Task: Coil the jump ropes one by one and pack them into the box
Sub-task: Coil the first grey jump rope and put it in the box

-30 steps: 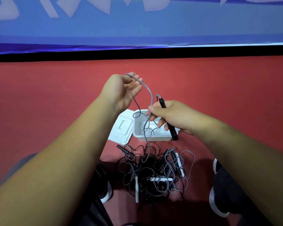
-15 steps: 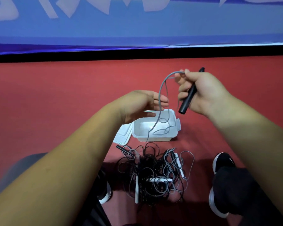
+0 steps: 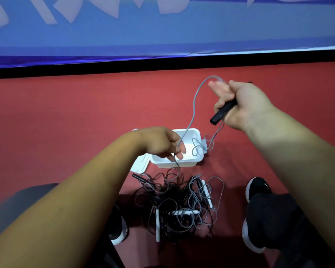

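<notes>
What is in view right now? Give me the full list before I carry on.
box: one, white, open, on the floor at centre
lid: one, white, on the floor left of the box
held rope: one, grey cord with a black handle, strung between both hands above the box
rope pile: count unclear, black and grey cords with white and black handles, tangled, nearer than the box
floor: red
banner: one, blue, along the far edge
shoes: two, black with white soles, either side of the pile
left hand: holds the cord over the box
right hand: grips the handle, raised right of the box
</notes>
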Demonstrator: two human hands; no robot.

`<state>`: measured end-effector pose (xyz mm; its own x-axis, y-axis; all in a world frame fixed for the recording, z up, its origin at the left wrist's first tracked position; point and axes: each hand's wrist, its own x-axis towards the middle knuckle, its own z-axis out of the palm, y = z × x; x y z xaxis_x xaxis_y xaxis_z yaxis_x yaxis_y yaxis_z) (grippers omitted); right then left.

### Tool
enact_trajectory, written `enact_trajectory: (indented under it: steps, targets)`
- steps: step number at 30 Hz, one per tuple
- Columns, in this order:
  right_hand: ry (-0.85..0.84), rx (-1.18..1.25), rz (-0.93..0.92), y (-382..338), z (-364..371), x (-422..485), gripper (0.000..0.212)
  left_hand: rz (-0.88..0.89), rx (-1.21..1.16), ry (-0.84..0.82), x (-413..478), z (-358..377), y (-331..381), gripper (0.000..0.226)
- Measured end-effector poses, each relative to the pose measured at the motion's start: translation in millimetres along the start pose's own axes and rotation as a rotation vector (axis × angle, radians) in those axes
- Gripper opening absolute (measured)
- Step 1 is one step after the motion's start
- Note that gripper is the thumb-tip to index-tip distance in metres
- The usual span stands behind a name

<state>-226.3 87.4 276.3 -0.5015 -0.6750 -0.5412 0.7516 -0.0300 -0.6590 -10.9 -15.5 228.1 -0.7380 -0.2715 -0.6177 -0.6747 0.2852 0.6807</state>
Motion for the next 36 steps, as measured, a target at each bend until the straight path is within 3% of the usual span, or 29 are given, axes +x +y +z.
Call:
enact_trajectory:
  steps: [4,9,14,21,26,29,32,36]
  targets:
    - [0.067,-0.503,0.167,19.7,-3.3,5.4,0.026,0.077,-0.282,0.042,-2.4,-3.7,11.0,0.017]
    - [-0.017,-0.962,0.242,47.2,-2.4,3.4,0.035,0.132,-0.578,0.175,-3.6,-11.9,18.6,0.011]
    - [-0.194,-1.185,0.274,68.2,-3.0,0.7,0.028,0.154,-0.824,0.316,-6.9,-21.7,20.3,0.011]
    - [-0.36,-1.134,0.192,78.8,2.1,-8.2,0.022,0.284,-1.082,0.524,-11.8,-30.9,24.1,0.014]
    - [-0.314,-0.926,0.068,79.7,8.0,-9.2,0.02,0.405,-1.278,0.586,-14.2,-40.2,24.4,0.014]
    - [-0.221,-0.76,0.015,74.5,13.5,-11.3,0.019,0.38,-1.347,0.555,-14.5,-47.1,21.8,0.019]
    - [-0.166,-0.622,-0.006,68.5,17.0,-14.1,0.017,0.222,-1.139,0.497,-9.0,-44.0,18.7,0.024]
    - [-0.135,-0.399,-0.035,58.1,23.3,-14.6,0.015,0.045,-0.671,0.248,-1.3,-25.3,13.3,0.054]
